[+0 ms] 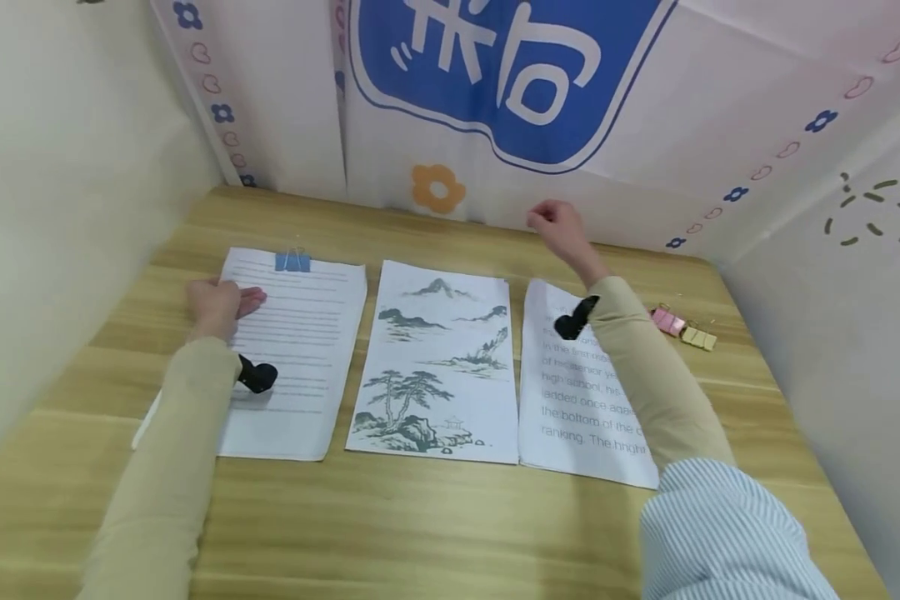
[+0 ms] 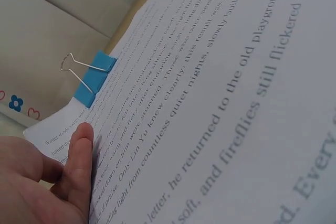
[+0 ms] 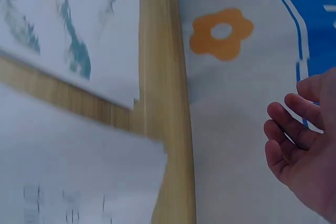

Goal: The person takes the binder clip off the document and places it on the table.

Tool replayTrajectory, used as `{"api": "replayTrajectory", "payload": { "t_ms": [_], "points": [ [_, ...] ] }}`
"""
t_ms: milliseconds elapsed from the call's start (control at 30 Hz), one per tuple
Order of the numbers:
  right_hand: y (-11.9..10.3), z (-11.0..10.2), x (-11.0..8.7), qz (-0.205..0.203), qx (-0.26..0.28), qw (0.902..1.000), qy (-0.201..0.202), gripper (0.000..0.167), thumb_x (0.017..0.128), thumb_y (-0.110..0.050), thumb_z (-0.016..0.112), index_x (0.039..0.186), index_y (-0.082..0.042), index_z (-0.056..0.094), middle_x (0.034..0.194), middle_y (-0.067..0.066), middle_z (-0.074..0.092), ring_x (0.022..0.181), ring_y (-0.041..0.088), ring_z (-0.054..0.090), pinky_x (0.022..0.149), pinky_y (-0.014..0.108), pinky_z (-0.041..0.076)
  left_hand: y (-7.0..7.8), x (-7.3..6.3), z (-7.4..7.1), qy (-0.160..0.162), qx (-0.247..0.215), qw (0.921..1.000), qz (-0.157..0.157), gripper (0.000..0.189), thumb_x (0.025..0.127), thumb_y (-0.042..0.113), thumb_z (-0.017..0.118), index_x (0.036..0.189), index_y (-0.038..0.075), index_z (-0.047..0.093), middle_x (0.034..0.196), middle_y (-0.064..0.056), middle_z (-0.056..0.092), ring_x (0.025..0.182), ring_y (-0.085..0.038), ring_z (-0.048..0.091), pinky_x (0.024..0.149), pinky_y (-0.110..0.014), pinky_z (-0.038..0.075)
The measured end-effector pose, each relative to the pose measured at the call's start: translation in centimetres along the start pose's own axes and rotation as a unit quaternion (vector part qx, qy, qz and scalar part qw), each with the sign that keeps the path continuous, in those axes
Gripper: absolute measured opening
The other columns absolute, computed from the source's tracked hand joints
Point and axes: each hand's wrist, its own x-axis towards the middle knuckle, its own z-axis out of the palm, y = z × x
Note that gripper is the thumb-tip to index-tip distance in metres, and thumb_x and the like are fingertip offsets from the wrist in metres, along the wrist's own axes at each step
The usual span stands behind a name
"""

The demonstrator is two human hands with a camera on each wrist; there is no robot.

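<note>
A stack of printed paper lies at the left of the table, and a blue binder clip grips its top edge. My left hand rests at the stack's upper left edge, fingers extended over the page. In the left wrist view the fingers lie against the paper beside the clip. Over the table's back edge my right hand is raised, its fingers loosely curled. Nothing is between those fingers in the right wrist view.
Sheets with an ink landscape lie in the middle, and a large-print text stack lies right of them, partly under the right forearm. Pink binder clips and a yellow one sit at the right. A printed cloth hangs behind.
</note>
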Motion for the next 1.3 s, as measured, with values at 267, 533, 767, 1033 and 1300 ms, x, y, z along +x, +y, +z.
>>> {"api": "replayTrajectory", "payload": {
  "t_ms": [267, 533, 767, 1033, 1300],
  "points": [
    [-5.8, 8.8, 2.8, -0.058, 0.010, 0.9940, -0.093, 0.028, 0.096, -0.014, 0.049, 0.111, 0.006, 0.062, 0.108, 0.022, 0.063, 0.090, 0.022, 0.054, 0.077, 0.028, 0.046, -0.3, 0.0, -0.2, 0.011, -0.014, 0.9997, 0.017, 0.054, 0.102, 0.017, 0.026, 0.150, 0.001, 0.009, 0.054, 0.007, 0.059, 0.054, -0.003, 0.064, 0.061, -0.015, 0.057],
    [-10.1, 15.5, 2.9, -0.068, 0.043, 0.9778, -0.193, 0.031, 0.097, -0.017, 0.050, 0.118, 0.003, 0.059, 0.114, 0.017, 0.062, 0.101, 0.022, 0.058, 0.087, 0.029, 0.051, -0.4, -0.4, -0.1, 0.013, -0.019, 0.9995, 0.020, 0.054, 0.100, 0.010, 0.019, 0.150, -0.001, 0.006, 0.052, 0.007, 0.058, 0.049, -0.002, 0.061, 0.055, -0.015, 0.056],
    [-13.1, 19.3, 2.6, -0.093, 0.062, 0.9612, -0.252, 0.038, 0.096, -0.025, 0.054, 0.124, 0.000, 0.058, 0.122, 0.014, 0.061, 0.110, 0.024, 0.058, 0.094, 0.035, 0.051, -0.2, -1.1, -0.4, 0.017, -0.044, 0.9984, 0.029, 0.046, 0.095, -0.002, 0.020, 0.139, -0.008, 0.028, 0.045, 0.006, 0.058, 0.043, -0.004, 0.059, 0.046, -0.015, 0.053],
    [-15.7, 22.4, 3.0, -0.115, 0.077, 0.9422, -0.305, 0.055, 0.094, -0.025, 0.057, 0.140, 0.002, 0.042, 0.136, 0.015, 0.053, 0.125, 0.024, 0.050, 0.106, 0.034, 0.044, -0.9, -1.0, -0.6, 0.017, -0.058, 0.9975, 0.038, 0.046, 0.090, -0.005, 0.024, 0.135, -0.010, 0.035, 0.047, 0.006, 0.058, 0.044, -0.004, 0.059, 0.046, -0.016, 0.053],
    [-17.8, 23.7, 3.3, -0.115, 0.089, 0.9318, -0.333, 0.065, 0.092, -0.028, 0.060, 0.145, -0.002, 0.033, 0.144, 0.011, 0.045, 0.134, 0.023, 0.042, 0.114, 0.034, 0.036, -0.8, -0.9, -1.0, 0.029, -0.062, 0.9968, 0.042, 0.045, 0.093, 0.003, 0.022, 0.133, -0.010, 0.038, 0.045, 0.005, 0.057, 0.042, -0.005, 0.058, 0.043, -0.015, 0.051]
  ]
}}
